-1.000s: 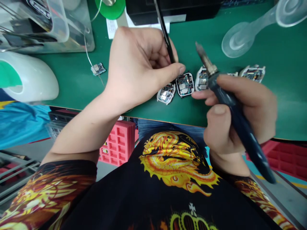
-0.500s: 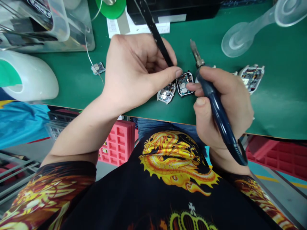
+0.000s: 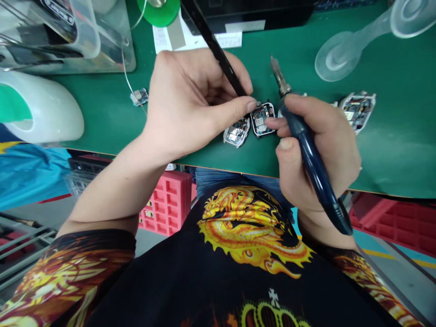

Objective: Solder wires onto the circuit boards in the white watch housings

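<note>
Head view: just above and right of frame centre, the open watch case point(image 3: 260, 121) is flanked by left fingers point(image 3: 235, 109) closed around black tweezers point(image 3: 220, 54) and right fingers point(image 3: 309, 107) wrapped around a soldering iron point(image 3: 310, 152).

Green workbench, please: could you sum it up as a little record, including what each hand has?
Surface: green workbench
Left hand: holding slim black stick-like tool
Right hand: holding dark-blue-handled soldering iron, metal tip pointing away from the person
Between hands: square white-framed device, circuitry exposed; right fingertip overlaps it, contact unclear
Farther left: rounded white plastic container
</note>
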Demonstrator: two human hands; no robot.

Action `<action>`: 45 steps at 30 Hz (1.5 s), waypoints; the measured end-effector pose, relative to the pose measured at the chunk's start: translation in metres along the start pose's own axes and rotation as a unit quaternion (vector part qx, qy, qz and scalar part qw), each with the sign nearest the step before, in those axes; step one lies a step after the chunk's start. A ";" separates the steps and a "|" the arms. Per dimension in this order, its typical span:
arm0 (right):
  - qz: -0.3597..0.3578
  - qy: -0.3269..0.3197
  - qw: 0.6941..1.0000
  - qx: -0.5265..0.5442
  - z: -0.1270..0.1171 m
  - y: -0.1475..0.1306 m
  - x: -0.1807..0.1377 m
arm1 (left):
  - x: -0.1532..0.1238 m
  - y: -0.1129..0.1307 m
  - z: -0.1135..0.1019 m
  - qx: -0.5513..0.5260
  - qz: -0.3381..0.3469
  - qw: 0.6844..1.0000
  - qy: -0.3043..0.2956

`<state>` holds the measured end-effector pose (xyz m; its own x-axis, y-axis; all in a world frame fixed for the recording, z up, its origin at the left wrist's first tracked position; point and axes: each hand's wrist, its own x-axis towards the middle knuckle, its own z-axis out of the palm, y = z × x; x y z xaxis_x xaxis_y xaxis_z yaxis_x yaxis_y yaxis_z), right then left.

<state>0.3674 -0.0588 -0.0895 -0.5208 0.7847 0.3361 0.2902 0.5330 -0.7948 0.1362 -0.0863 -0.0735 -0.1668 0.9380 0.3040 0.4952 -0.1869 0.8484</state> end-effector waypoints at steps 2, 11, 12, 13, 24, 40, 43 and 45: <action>0.002 0.002 1.000 -0.003 0.000 -0.001 0.000 | 0.000 -0.001 -0.001 -0.001 0.000 1.000 -0.015; -0.008 0.016 1.000 0.009 0.002 0.000 0.001 | 0.001 -0.008 -0.006 -0.009 0.001 1.000 -0.029; -0.010 0.017 1.000 0.009 0.002 0.000 0.001 | 0.001 -0.007 -0.005 -0.003 -0.003 1.000 -0.025; -0.008 0.017 1.000 0.009 0.001 0.000 0.001 | 0.001 -0.006 -0.005 0.005 -0.007 1.000 -0.020; -0.035 0.021 0.999 0.003 0.000 0.001 0.002 | -0.021 0.006 -0.007 -0.014 0.008 1.000 -0.009; -0.036 -0.005 0.999 -0.008 -0.002 -0.001 0.003 | -0.054 -0.007 0.017 0.012 0.055 0.996 0.072; -0.036 -0.009 0.999 -0.013 -0.003 -0.002 0.004 | -0.054 -0.005 0.017 0.018 0.051 0.996 0.073; -0.037 -0.010 0.999 -0.015 -0.003 -0.002 0.004 | -0.054 -0.005 0.017 0.023 0.047 0.996 0.074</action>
<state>0.3675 -0.0561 -0.0847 -0.5570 0.7364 0.3840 0.2732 0.5991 -0.7526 0.1575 -0.1315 -0.1017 -0.2394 0.8631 0.4446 0.5528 -0.2553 0.7933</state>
